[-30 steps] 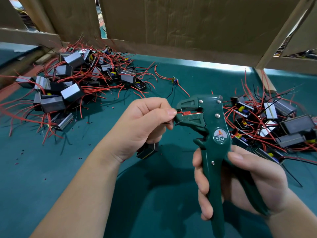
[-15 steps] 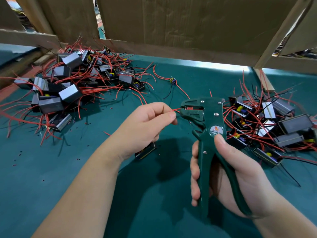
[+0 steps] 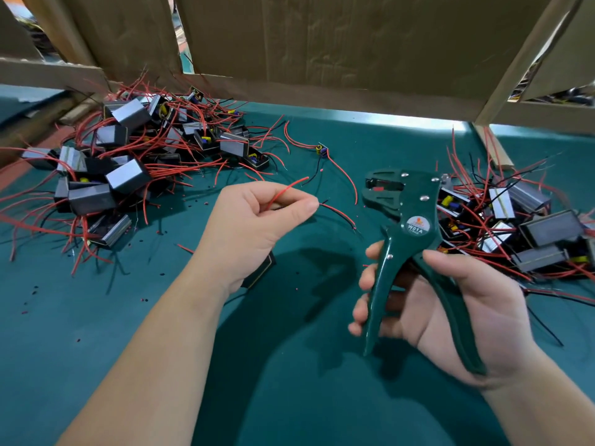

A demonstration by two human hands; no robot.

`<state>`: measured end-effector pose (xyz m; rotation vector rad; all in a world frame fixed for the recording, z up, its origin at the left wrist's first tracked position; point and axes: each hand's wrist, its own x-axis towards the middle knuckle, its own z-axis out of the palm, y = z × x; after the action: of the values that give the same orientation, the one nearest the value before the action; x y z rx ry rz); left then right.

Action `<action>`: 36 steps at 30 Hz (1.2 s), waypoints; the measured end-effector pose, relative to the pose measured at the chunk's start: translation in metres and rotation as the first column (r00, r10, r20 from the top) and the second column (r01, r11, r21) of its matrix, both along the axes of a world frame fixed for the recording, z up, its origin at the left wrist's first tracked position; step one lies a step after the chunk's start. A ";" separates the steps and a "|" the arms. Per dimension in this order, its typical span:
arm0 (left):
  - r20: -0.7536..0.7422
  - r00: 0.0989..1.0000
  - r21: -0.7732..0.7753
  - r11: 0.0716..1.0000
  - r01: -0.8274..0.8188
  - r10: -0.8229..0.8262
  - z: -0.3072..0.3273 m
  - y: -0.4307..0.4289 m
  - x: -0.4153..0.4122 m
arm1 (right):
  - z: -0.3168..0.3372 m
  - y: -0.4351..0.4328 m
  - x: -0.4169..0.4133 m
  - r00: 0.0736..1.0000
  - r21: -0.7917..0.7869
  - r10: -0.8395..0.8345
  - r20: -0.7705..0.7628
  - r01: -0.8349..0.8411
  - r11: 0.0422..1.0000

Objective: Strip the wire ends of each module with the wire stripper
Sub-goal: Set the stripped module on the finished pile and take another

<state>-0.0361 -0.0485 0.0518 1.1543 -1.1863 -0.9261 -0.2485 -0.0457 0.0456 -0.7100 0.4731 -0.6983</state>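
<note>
1. Left hand (image 3: 257, 226): just left of frame centre, fingers curled, thumb and forefinger pinching a red wire (image 3: 286, 191) that rises from the fingers toward 1 o'clock with its tip free in the air.
2. A second wire (image 3: 338, 214), red and black, comes out at the thumb tip and runs toward 4 o'clock. Can't tell if it is in the same pinch.
3. Module (image 3: 262, 270): only a black corner shows, at 6 o'clock of the left hand, under the heel of the palm. Can't tell if it touches the table (image 3: 289, 381).
4. Right hand (image 3: 450, 310): at 4 o'clock of frame, gripping the green wire stripper (image 3: 415, 226). Fingers wrap 1 handle, the other handle lies across the palm under the thumb. Handles spread.
5. Stripper head sits at 11 o'clock of the right hand and faces 9 o'clock. It is near both wires but apart from them. Label reads W01A.
6. Left pile (image 3: 122, 169) of modules with red leads: 10 o'clock of frame.
7. Right pile (image 3: 515, 226): 3 o'clock, just behind the stripper.
8. 1 small loose part (image 3: 321, 151) with leads lies at 12 o'clock, between the piles.
9. Insulation bits (image 3: 32, 289) are scattered on the green table at 8 o'clock.
10. Cardboard wall (image 3: 322, 49) runs along the far edge.
</note>
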 end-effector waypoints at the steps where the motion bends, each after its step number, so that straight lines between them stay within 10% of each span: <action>1: -0.005 1.000 -0.015 1.000 -0.001 0.001 0.000 0.000 0.000 | 0.000 0.001 0.000 0.999 -0.002 0.042 -0.017 -0.042 0.999; 36: 0.296 0.951 -0.029 0.994 0.105 -0.092 -0.004 0.000 0.003 | 0.001 0.007 0.005 0.971 -0.094 0.135 -0.198 -0.156 0.983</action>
<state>-0.0327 -0.0481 0.0474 1.2353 -1.5102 -0.8148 -0.2434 -0.0390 0.0469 -0.9105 0.5557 -0.5224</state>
